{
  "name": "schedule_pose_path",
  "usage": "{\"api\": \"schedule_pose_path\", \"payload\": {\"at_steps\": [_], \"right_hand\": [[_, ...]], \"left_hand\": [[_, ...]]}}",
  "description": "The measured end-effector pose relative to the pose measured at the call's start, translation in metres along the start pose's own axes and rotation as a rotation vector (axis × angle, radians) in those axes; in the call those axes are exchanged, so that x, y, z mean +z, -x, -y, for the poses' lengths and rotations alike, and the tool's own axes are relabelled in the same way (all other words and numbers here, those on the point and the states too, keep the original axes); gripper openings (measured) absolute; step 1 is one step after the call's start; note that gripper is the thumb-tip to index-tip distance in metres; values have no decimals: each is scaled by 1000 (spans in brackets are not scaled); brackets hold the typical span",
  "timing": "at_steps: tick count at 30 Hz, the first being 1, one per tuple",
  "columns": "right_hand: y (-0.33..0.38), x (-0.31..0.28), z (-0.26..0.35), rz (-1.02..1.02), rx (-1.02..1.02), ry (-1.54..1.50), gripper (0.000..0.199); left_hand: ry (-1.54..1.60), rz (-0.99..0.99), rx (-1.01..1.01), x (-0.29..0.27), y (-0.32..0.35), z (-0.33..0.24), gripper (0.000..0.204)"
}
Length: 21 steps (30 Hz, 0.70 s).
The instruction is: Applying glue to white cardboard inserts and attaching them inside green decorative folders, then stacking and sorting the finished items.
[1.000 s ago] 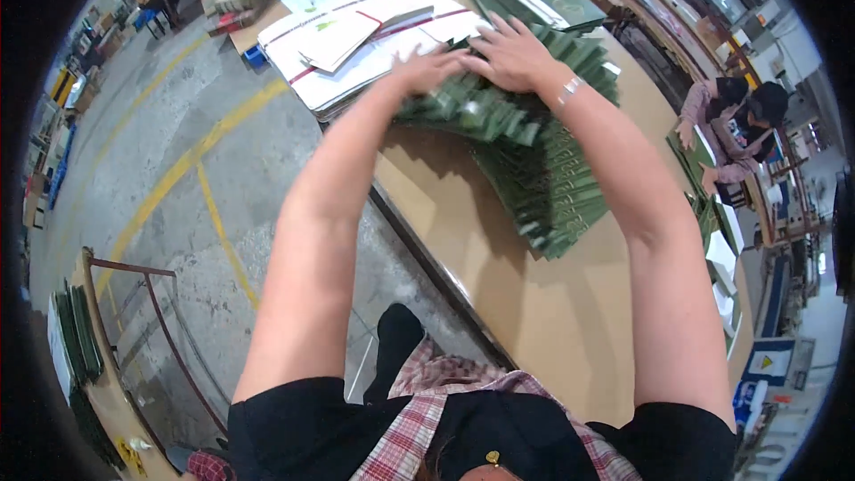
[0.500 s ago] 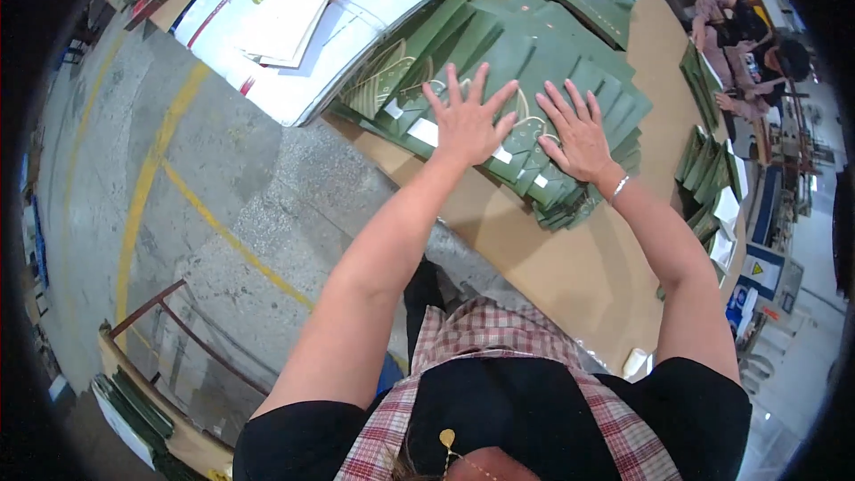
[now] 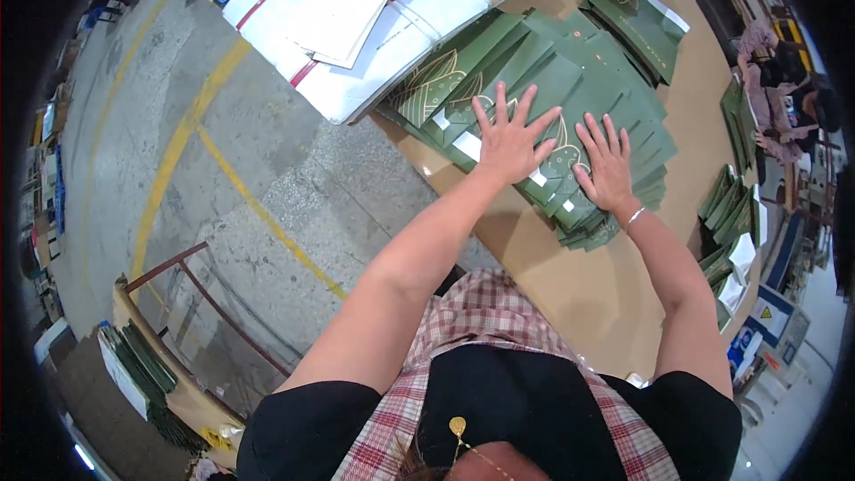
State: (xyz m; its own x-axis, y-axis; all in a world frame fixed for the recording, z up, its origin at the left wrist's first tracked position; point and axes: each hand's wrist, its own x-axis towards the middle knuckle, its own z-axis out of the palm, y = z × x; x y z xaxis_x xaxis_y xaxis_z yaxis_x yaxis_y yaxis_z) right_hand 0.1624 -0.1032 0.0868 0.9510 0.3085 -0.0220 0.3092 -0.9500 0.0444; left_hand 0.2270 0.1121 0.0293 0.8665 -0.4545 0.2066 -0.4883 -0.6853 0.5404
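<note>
A fanned pile of flat dark-green paper bags (image 3: 614,89) with gold line patterns and small white patches lies at the table's edge. My left hand (image 3: 509,144) rests palm down on the pile's near side, fingers spread. To its right, my right hand (image 3: 609,175) also lies flat on the bags, fingers stretched out and thumb apart. Neither hand grips anything. What is under the palms is hidden.
White printed sheets (image 3: 347,27) with red bands are stacked at the far left of the brown table (image 3: 570,294). More green bags (image 3: 639,31) lie beyond and bundles (image 3: 732,232) at the right. A metal-framed cart (image 3: 191,303) stands lower left. Another person (image 3: 775,89) is at the far right.
The whole view has shifted, so the table and bags appear further right and lower. My hands stay flat on the pile in about the same spots.
</note>
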Motion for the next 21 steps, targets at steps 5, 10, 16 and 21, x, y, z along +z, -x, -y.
{"api": "schedule_pose_path", "payload": {"at_steps": [5, 10, 16, 21], "right_hand": [[7, 2, -8, 4, 15, -11, 68], [9, -5, -5, -34, 19, -35, 66], [8, -12, -2, -111, 10, -106, 64], [-2, -37, 1, -235, -22, -227, 59]], "left_hand": [[133, 10, 23, -48, -23, -5, 45], [93, -349, -116, -103, -36, 46, 60], [-313, 437, -413, -66, -27, 64, 125], [-254, 500, -374, -75, -36, 80, 124]]}}
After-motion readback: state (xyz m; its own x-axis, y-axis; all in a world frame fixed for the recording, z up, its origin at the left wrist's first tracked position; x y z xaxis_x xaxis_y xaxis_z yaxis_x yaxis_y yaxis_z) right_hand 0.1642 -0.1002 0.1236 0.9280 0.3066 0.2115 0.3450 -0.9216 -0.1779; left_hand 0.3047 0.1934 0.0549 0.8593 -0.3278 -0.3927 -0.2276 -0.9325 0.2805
